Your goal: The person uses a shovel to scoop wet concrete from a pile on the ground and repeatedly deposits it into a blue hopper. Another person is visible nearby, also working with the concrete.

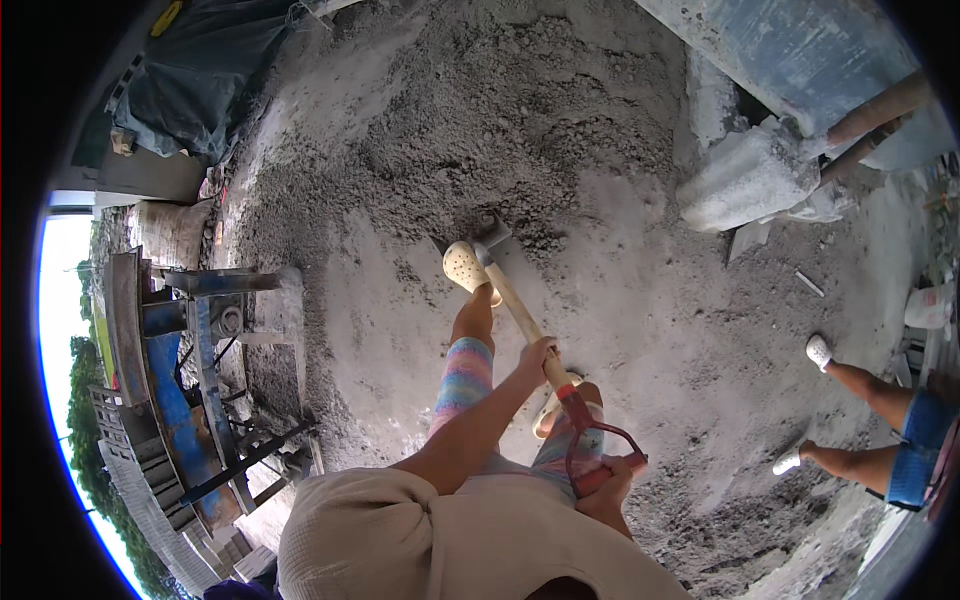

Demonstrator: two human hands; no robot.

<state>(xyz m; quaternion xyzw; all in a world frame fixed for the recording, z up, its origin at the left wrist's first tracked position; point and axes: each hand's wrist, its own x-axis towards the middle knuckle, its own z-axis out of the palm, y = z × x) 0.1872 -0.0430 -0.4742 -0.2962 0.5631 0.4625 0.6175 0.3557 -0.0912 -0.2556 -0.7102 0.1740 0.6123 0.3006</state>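
I hold a shovel (515,300) with a wooden shaft and a red D-shaped grip. My left hand (537,355) is wrapped around the shaft about halfway down. My right hand (610,485) grips the red handle at the top. The shovel's metal blade (490,232) is pushed into a big grey pile of sandy mix (480,110). My foot in a cream perforated clog (466,266) presses on the blade's edge. My other foot (552,402) stands behind, partly hidden by the shaft.
A blue metal machine frame (195,350) stands at the left. A grey concrete block (745,180) and a large blue-grey drum (800,50) lie at the upper right. Another person's legs in white shoes (850,420) stand at the right. Dark tarpaulin (190,80) lies upper left.
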